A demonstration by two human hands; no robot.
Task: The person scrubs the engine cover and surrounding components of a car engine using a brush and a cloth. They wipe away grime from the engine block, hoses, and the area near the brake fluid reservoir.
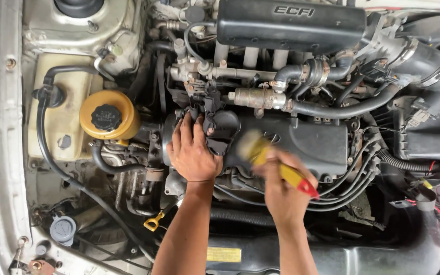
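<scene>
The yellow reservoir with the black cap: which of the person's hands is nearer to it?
Left. The left hand rests flat on the engine just right of the yellow reservoir. The right hand, holding a yellow-handled brush, is farther right.

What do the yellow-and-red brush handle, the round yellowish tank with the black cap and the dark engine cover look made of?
Brush handle, in the right hand: probably glossy plastic, though motion blur leaves it open.
Yellowish tank: seemingly translucent plastic, aged and stained; its black cap looks like matte moulded plastic.
Engine cover beside the left hand: dull black, plastic or painted metal; I cannot tell which.
</scene>
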